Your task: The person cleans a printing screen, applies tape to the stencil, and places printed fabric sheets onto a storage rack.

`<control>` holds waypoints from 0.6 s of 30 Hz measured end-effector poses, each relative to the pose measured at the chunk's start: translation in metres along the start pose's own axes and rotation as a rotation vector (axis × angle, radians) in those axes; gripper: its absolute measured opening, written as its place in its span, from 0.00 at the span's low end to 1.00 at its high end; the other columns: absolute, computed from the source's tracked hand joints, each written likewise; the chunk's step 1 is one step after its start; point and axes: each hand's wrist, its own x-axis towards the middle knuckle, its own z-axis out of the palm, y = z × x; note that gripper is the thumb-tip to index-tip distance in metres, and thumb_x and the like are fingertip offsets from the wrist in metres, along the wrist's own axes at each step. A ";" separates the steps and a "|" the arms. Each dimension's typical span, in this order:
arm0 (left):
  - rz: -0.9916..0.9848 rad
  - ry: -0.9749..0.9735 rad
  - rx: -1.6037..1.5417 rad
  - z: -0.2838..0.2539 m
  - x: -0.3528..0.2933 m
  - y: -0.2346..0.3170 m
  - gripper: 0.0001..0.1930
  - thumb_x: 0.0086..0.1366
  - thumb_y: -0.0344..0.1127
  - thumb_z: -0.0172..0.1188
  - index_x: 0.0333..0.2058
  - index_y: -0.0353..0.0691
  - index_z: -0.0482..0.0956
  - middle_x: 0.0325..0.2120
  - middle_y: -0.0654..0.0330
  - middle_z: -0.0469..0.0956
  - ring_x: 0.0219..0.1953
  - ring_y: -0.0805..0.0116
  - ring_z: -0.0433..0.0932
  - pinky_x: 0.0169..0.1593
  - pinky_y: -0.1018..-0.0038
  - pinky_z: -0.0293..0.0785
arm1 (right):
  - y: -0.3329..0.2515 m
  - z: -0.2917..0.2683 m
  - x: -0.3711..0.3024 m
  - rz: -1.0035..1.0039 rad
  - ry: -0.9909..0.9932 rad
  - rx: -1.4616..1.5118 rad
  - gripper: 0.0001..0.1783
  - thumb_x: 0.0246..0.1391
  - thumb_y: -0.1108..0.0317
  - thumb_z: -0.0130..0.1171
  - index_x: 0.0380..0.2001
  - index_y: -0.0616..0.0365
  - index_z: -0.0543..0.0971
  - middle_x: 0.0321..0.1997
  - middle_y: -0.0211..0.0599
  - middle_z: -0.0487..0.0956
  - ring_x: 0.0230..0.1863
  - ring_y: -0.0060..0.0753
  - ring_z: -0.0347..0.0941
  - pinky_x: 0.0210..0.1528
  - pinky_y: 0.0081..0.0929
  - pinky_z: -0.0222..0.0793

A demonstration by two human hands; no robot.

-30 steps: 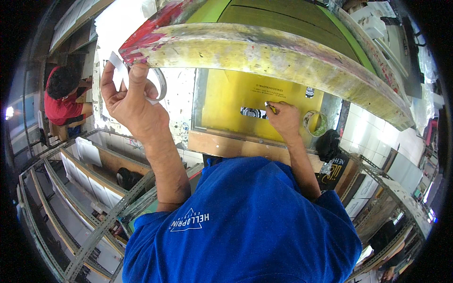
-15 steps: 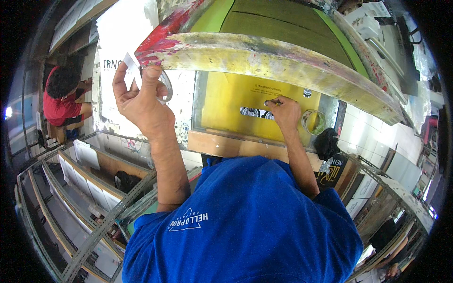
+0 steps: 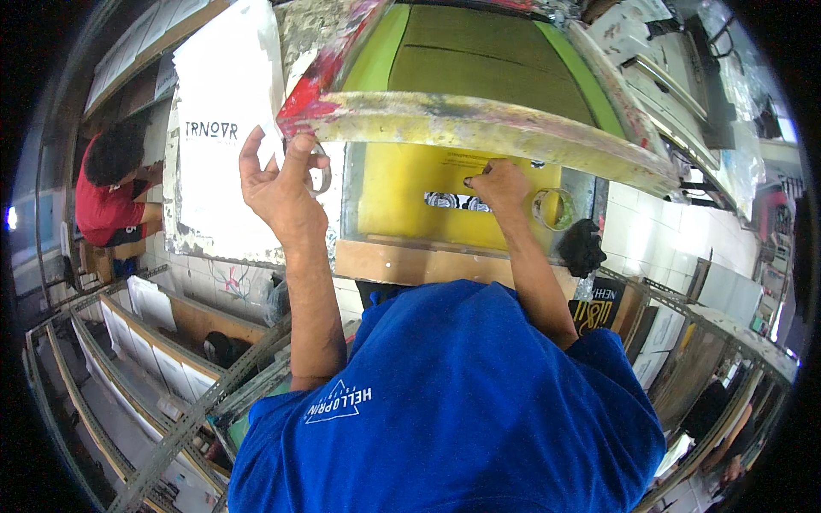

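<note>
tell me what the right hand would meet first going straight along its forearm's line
Probably the long, yellow-stained wooden bar, though depth is unclear and the right hand might pass beneath.

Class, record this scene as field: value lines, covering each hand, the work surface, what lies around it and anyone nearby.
Left hand: at the near-left corner of the paint-stained wooden frame, a pale ring-shaped roll at its fingers
Right hand: fingers bunched over the flat yellow panel, beside the black-and-white patterned strip; anything in the grip cannot be made out
Panel's right side: greenish, translucent ring
Left of panel: white sheet with dark print
Nearby: person in a red top, far left
</note>
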 end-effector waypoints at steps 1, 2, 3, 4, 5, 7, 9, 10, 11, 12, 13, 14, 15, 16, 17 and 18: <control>-0.018 0.011 -0.008 -0.004 -0.003 -0.004 0.34 0.53 0.19 0.70 0.57 0.28 0.63 0.33 0.47 0.82 0.24 0.67 0.80 0.27 0.78 0.76 | 0.002 -0.001 -0.002 -0.021 0.023 0.059 0.22 0.36 0.49 0.73 0.26 0.56 0.84 0.27 0.45 0.83 0.33 0.49 0.81 0.37 0.42 0.75; -0.036 0.020 -0.015 -0.006 -0.007 -0.007 0.34 0.53 0.19 0.70 0.57 0.28 0.63 0.34 0.46 0.82 0.25 0.66 0.81 0.30 0.77 0.78 | 0.005 0.000 -0.004 -0.040 0.047 0.119 0.21 0.37 0.50 0.73 0.26 0.56 0.83 0.27 0.45 0.83 0.33 0.51 0.81 0.36 0.44 0.75; -0.055 0.027 -0.022 -0.007 -0.011 -0.009 0.35 0.53 0.18 0.70 0.58 0.27 0.63 0.35 0.45 0.82 0.26 0.65 0.81 0.33 0.76 0.79 | 0.011 0.002 -0.005 -0.059 0.072 0.178 0.21 0.37 0.50 0.72 0.26 0.56 0.83 0.28 0.46 0.83 0.33 0.52 0.81 0.35 0.45 0.75; -0.096 0.035 0.013 -0.010 -0.017 -0.010 0.36 0.52 0.16 0.69 0.58 0.27 0.62 0.37 0.45 0.81 0.32 0.64 0.82 0.40 0.74 0.81 | 0.022 0.008 -0.007 -0.126 0.147 0.262 0.20 0.40 0.52 0.73 0.27 0.57 0.82 0.26 0.42 0.82 0.30 0.51 0.78 0.35 0.43 0.73; -0.113 0.030 0.009 -0.016 -0.021 -0.016 0.36 0.52 0.16 0.69 0.58 0.27 0.62 0.37 0.46 0.80 0.34 0.64 0.82 0.41 0.73 0.81 | 0.032 0.008 -0.012 -0.201 0.158 0.344 0.20 0.40 0.52 0.73 0.27 0.57 0.82 0.26 0.41 0.82 0.28 0.49 0.77 0.35 0.42 0.72; -0.151 0.018 0.004 -0.030 -0.029 -0.040 0.36 0.51 0.15 0.69 0.59 0.27 0.62 0.38 0.48 0.79 0.37 0.65 0.80 0.43 0.73 0.80 | 0.053 0.008 -0.030 -0.349 0.179 0.504 0.20 0.41 0.52 0.74 0.28 0.57 0.82 0.25 0.39 0.80 0.26 0.46 0.74 0.34 0.41 0.70; -0.209 -0.002 0.011 -0.048 -0.038 -0.059 0.38 0.49 0.13 0.69 0.59 0.29 0.62 0.34 0.56 0.76 0.37 0.69 0.76 0.45 0.72 0.81 | 0.064 0.000 -0.057 -0.366 -0.018 0.710 0.16 0.45 0.61 0.74 0.32 0.59 0.82 0.24 0.29 0.75 0.25 0.28 0.69 0.32 0.28 0.66; -0.213 -0.008 0.012 -0.058 -0.043 -0.075 0.37 0.49 0.15 0.70 0.58 0.33 0.63 0.34 0.57 0.77 0.35 0.71 0.77 0.36 0.78 0.71 | 0.069 -0.003 -0.071 -0.326 -0.154 0.846 0.15 0.46 0.64 0.73 0.34 0.60 0.81 0.24 0.27 0.74 0.25 0.24 0.68 0.32 0.26 0.65; -0.218 -0.020 0.015 -0.068 -0.045 -0.093 0.37 0.49 0.17 0.71 0.58 0.36 0.65 0.34 0.59 0.79 0.32 0.73 0.79 0.27 0.83 0.61 | 0.074 -0.007 -0.082 -0.279 -0.287 0.983 0.14 0.46 0.67 0.73 0.35 0.61 0.81 0.24 0.24 0.73 0.26 0.20 0.67 0.31 0.23 0.64; -0.227 -0.019 0.008 -0.075 -0.048 -0.103 0.37 0.49 0.17 0.72 0.57 0.36 0.65 0.33 0.60 0.78 0.32 0.74 0.78 0.26 0.83 0.60 | 0.075 -0.011 -0.091 -0.272 -0.341 0.996 0.14 0.47 0.69 0.72 0.36 0.61 0.81 0.24 0.23 0.73 0.27 0.18 0.66 0.32 0.21 0.64; -0.208 -0.043 0.095 -0.085 -0.047 -0.116 0.36 0.50 0.16 0.71 0.57 0.35 0.64 0.33 0.60 0.78 0.33 0.72 0.78 0.29 0.81 0.67 | 0.075 -0.018 -0.098 -0.264 -0.394 1.006 0.14 0.47 0.71 0.71 0.38 0.62 0.81 0.25 0.22 0.72 0.28 0.17 0.66 0.32 0.19 0.63; -0.206 -0.054 0.039 -0.088 -0.048 -0.126 0.36 0.50 0.16 0.71 0.56 0.35 0.64 0.33 0.59 0.78 0.34 0.71 0.79 0.33 0.80 0.71 | 0.076 -0.020 -0.104 -0.256 -0.447 1.017 0.15 0.48 0.73 0.71 0.39 0.62 0.80 0.25 0.20 0.71 0.29 0.15 0.65 0.32 0.17 0.63; -0.202 -0.063 -0.018 -0.091 -0.049 -0.136 0.35 0.50 0.16 0.70 0.56 0.35 0.64 0.34 0.58 0.78 0.35 0.69 0.79 0.36 0.78 0.75 | 0.078 -0.021 -0.108 -0.265 -0.433 0.964 0.15 0.47 0.72 0.71 0.39 0.62 0.80 0.26 0.21 0.72 0.29 0.15 0.66 0.32 0.18 0.63; -0.242 -0.082 0.001 -0.092 -0.050 -0.132 0.35 0.51 0.16 0.70 0.56 0.34 0.64 0.36 0.56 0.79 0.37 0.67 0.80 0.44 0.73 0.79 | 0.081 -0.019 -0.109 -0.276 -0.422 0.914 0.15 0.47 0.72 0.71 0.40 0.63 0.80 0.27 0.22 0.72 0.29 0.15 0.66 0.32 0.18 0.64; -0.267 -0.092 -0.014 -0.091 -0.052 -0.130 0.34 0.48 0.17 0.72 0.54 0.36 0.67 0.35 0.58 0.78 0.36 0.69 0.78 0.44 0.73 0.79 | 0.083 -0.018 -0.111 -0.288 -0.412 0.862 0.16 0.47 0.72 0.71 0.40 0.63 0.80 0.27 0.22 0.73 0.29 0.15 0.66 0.32 0.18 0.64; -0.297 -0.090 0.007 -0.087 -0.055 -0.131 0.33 0.49 0.18 0.72 0.53 0.36 0.67 0.34 0.57 0.79 0.36 0.68 0.79 0.44 0.73 0.79 | 0.088 -0.016 -0.112 -0.277 -0.396 0.848 0.16 0.47 0.72 0.71 0.40 0.63 0.80 0.28 0.23 0.73 0.29 0.15 0.66 0.32 0.18 0.64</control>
